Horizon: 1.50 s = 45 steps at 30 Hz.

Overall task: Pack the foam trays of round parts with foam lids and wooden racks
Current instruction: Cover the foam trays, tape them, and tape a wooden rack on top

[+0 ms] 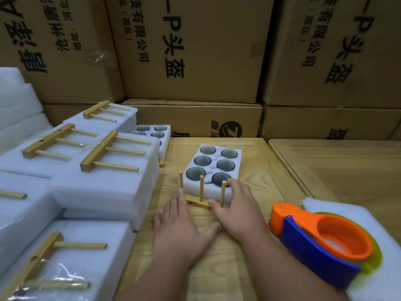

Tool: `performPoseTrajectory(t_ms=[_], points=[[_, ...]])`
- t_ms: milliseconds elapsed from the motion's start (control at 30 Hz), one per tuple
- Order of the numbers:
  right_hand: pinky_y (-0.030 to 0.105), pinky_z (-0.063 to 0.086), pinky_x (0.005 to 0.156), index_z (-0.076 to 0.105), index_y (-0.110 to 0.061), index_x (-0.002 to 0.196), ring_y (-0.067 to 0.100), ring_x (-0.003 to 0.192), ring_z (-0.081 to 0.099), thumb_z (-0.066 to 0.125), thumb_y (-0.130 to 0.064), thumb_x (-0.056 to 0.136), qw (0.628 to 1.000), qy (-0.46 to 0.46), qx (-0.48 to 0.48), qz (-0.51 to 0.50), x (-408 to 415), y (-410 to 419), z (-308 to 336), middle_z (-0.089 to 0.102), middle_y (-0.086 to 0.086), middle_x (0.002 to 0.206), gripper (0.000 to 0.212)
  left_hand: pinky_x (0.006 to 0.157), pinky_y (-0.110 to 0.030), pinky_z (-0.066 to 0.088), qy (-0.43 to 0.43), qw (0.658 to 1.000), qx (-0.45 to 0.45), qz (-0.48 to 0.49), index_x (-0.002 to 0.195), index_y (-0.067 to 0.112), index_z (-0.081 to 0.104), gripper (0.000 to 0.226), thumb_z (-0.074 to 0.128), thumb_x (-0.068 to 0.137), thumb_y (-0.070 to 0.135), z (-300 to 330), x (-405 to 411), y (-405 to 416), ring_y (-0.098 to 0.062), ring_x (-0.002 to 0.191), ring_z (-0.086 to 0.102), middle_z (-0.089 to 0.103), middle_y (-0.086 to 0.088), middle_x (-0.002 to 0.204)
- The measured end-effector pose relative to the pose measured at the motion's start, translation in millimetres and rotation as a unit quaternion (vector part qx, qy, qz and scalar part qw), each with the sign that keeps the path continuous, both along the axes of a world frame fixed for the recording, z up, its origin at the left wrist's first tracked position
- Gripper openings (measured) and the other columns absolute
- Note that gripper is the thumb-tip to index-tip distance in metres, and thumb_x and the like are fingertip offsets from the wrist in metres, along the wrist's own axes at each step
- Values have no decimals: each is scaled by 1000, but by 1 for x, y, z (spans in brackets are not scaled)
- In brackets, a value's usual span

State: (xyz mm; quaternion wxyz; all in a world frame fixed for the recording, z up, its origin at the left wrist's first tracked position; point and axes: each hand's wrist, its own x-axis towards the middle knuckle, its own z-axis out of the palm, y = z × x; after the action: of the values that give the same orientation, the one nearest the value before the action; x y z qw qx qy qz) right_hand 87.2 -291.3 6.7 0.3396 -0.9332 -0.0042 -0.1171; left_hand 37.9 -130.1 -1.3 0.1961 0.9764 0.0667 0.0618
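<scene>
Foam tray (213, 170), six dark round parts; wooden rack (200, 199) upright touching it.

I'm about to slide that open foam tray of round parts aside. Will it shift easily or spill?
The foam tray looks light, so it should slide easily on the wooden table. Its six round parts sit recessed in pockets, so they probably stay put; with no lid on, tipping might spill them.

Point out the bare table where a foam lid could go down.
Bare wood lies right of the foam tray, behind the tape dispenser, and on the right table. The left is crowded with packed foam stacks; both hands flank the wooden rack.
</scene>
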Motion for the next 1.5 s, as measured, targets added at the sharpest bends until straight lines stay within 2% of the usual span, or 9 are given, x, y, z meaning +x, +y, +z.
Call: performPoseTrajectory(t_ms=[100, 233, 433, 567, 733, 900, 1133, 1333, 1500], points=[[41, 49, 96, 40, -45, 132, 21, 119, 56, 42, -79, 74, 1000, 5, -5, 10, -29, -7, 0, 45, -10, 134, 67, 124, -50, 9, 2, 1000, 2, -16, 159, 21, -16, 143, 26, 52, 105, 3, -3, 0, -15, 156, 8, 8, 0, 171], [40, 44, 104, 36, -45, 142, 24, 131, 48, 36, -72, 88, 1000, 15, -11, 20, -57, -15, -1, 37, -7, 149, 61, 124, -55, 6, 14, 999, -12, -45, 158, 27, -22, 152, 25, 39, 111, 10, -11, 0, -16, 157, 1, 1, -1, 172], [42, 39, 110, 31, -48, 145, 23, 140, 40, 25, -75, 87, 999, 29, -34, 23, -83, -19, 1, 30, -8, 158, 64, 125, -55, 5, 9, 998, -1, -65, 155, 32, -28, 150, 33, 41, 110, 13, -26, -1, -22, 157, -10, -15, -6, 170], [41, 38, 113, 35, -46, 147, 19, 142, 38, 17, -82, 77, 999, 31, -16, 27, -98, -22, 0, 31, -9, 157, 80, 126, -50, 5, -9, 999, -9, -48, 158, 28, -23, 154, 30, 39, 110, 15, -42, 0, -23, 157, -9, -14, -8, 170], [38, 38, 111, 41, -45, 143, 17, 138, 41, 20, -81, 79, 999, 19, -2, 34, -116, -24, -1, 39, -11, 149, 77, 126, -44, 5, -10, 998, -51, -18, 161, 18, -10, 164, 26, 32, 112, 17, -67, 9, -24, 157, -13, -20, -9, 169], [36, 41, 106, 46, -42, 139, 12, 132, 45, 25, -77, 82, 999, 9, 9, 38, -138, -26, 0, 42, -16, 143, 71, 127, -39, 4, -28, 993, -110, 14, 162, 17, -9, 150, 47, 51, 101, 15, -91, 23, -23, 157, -10, -14, -9, 170], [31, 40, 103, 51, -37, 137, 12, 128, 48, 48, -54, 99, 999, -16, 19, 37, -172, -31, -3, 45, -13, 142, 42, 126, -39, 9, -47, 988, -149, 3, 162, 21, -6, 137, 58, 64, 90, 9, -122, 34, -24, 158, -4, -18, -7, 169], [34, 45, 88, 54, -41, 106, 0, 103, 52, 37, -69, 85, 996, -51, 70, 28, -194, -32, -1, 53, -16, 116, 39, 126, -38, 17, -78, 983, -165, -32, 163, 24, 8, 116, 62, 76, 79, 5, -134, 39, -18, 157, 10, 1, -1, 171], [25, 40, 72, 43, -41, 82, 2, 92, 51, 47, -61, 81, 993, -78, 92, 13, -189, -31, 1, 51, -13, 94, 20, 113, -41, 37, -133, 968, -209, -48, 153, 26, 35, 62, 55, 97, 42, 7, -136, 39, -25, 139, 46, 52, -1, 150]])
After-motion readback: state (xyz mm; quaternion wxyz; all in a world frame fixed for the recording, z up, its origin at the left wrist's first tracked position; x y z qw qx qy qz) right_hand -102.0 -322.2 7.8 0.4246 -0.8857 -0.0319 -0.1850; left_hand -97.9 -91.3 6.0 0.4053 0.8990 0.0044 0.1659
